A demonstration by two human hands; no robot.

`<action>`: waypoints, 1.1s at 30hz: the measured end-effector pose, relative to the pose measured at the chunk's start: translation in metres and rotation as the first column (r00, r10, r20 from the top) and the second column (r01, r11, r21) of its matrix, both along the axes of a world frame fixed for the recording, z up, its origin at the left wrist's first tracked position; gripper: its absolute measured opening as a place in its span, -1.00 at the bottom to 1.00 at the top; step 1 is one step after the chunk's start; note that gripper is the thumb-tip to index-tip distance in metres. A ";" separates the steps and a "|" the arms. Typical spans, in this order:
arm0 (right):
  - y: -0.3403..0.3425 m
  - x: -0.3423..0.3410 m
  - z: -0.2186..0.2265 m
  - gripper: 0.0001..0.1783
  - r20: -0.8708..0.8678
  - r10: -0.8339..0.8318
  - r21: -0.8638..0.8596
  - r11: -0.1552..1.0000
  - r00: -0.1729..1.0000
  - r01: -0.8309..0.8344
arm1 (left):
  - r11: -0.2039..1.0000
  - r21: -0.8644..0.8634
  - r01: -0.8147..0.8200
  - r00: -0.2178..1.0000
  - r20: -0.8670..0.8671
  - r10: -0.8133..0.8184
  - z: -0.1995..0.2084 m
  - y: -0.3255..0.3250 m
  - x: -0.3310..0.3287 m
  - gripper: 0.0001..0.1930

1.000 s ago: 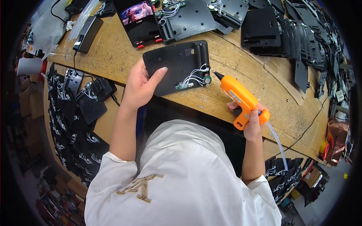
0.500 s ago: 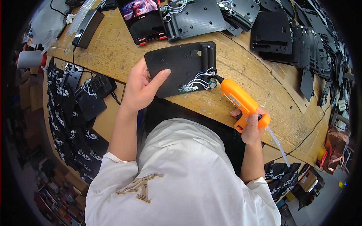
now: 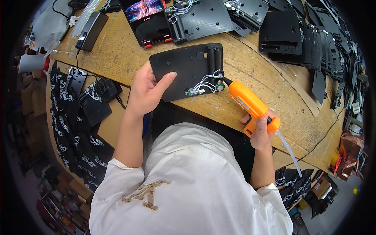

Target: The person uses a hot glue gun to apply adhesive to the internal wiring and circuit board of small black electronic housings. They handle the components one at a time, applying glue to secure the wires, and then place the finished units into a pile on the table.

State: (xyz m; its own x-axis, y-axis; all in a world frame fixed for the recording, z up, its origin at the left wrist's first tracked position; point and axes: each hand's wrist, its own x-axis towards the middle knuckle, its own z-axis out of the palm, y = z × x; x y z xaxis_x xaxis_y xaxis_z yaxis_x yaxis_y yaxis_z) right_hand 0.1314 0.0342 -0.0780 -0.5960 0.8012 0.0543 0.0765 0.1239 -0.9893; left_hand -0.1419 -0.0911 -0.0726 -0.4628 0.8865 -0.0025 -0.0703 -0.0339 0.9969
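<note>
Now: glue gun tip on a black panel at a wooden bench.
Left hand lies half open on the left edge of the black plastic panel, thumb on top, pinning it flat on the wooden workbench. Right hand is wrapped around the grip of the orange glue gun, nozzle touching the panel's lower right corner beside the white wires. Phone with lit screen lies farther up the bench; a stack of black panels sits at upper right.
</note>
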 end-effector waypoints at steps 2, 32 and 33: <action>0.000 -0.001 0.002 -0.40 0.008 -0.001 -0.011 1.000 1.000 0.001 | 1.000 -0.002 0.003 1.000 -0.009 -0.003 0.001 0.000 0.000 -0.68; 0.000 0.003 -0.005 -0.46 -0.011 -0.055 -0.131 0.990 0.998 0.053 | 1.000 -0.009 0.006 1.000 -0.010 -0.006 0.000 0.000 -0.002 -0.69; 0.001 0.004 -0.005 -0.47 -0.017 -0.028 -0.123 0.992 0.999 0.025 | 1.000 -0.005 0.006 1.000 -0.006 -0.006 0.000 -0.001 -0.001 -0.69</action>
